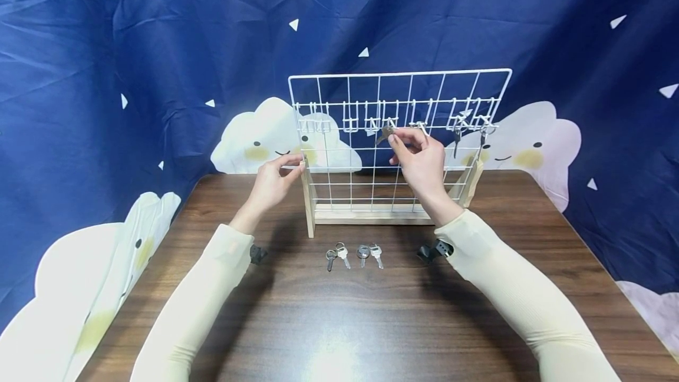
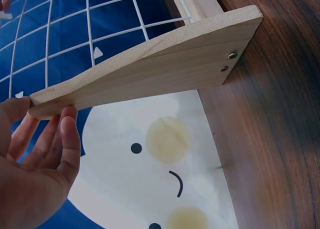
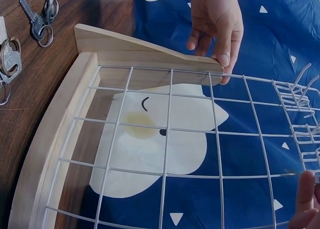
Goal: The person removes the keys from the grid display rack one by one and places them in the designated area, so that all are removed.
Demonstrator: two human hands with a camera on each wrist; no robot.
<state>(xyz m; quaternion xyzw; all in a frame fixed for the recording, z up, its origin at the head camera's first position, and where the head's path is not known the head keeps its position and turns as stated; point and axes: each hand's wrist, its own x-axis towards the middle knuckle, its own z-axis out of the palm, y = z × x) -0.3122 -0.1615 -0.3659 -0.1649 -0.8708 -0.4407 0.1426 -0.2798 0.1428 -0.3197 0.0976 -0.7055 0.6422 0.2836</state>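
In the head view my right hand (image 1: 424, 161) pinches a key (image 1: 386, 132) between thumb and fingers, up at the row of white wire hooks (image 1: 350, 124) on a white grid rack (image 1: 382, 167). Only its fingers show at the right wrist view's lower right edge. My left hand (image 1: 273, 180) holds the upper tip of the rack's left wooden side support (image 2: 150, 64), thumb on one side and fingertips on the other. Keys hang from hooks at the right end, among them a dark key (image 1: 457, 141) and another key (image 1: 483, 137).
Several keys with rings (image 1: 343, 254) lie on the brown wooden table (image 1: 297, 323) in front of the rack. A wooden base bar (image 1: 371, 215) joins the two side supports. Behind stands a blue curtain (image 1: 212, 34) with white clouds and triangles.
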